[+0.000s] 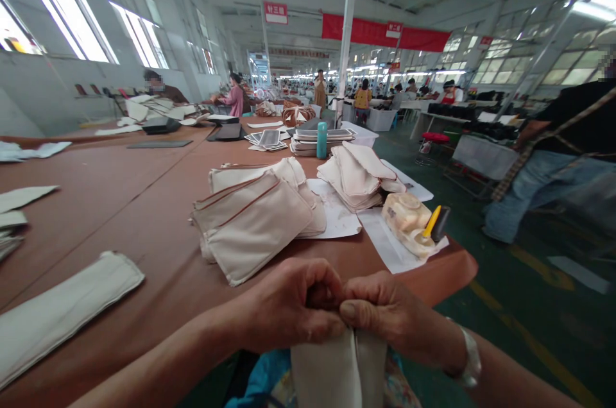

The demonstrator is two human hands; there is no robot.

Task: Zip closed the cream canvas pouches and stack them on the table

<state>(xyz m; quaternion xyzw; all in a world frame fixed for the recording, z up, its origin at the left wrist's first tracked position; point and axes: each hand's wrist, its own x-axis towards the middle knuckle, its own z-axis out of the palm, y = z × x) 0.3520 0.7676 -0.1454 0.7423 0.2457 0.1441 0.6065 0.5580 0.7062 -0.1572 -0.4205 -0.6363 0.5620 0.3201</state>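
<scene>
Both hands meet at the front edge of the brown table, over my lap. My left hand [298, 302] is closed, thumb and fingers pinching the upper edge of a cream fabric piece [332, 366]. Beside it, touching, my right hand [385, 312] pinches the same edge with its thumb on top. The piece hangs down from the fingers, with a pale seam or fold running down it. Just beyond the hands lies a pile of cream sewn pieces [260, 222] with brown edging. What sits between the fingertips is hidden.
A second stack of cream pieces [356, 174] lies behind, right of the first. A glue container [407, 215] with a yellow-handled brush [430, 225] stands on white paper at the right table corner. A teal bottle [321, 140] stands farther back. A person in jeans [524, 190] is at right.
</scene>
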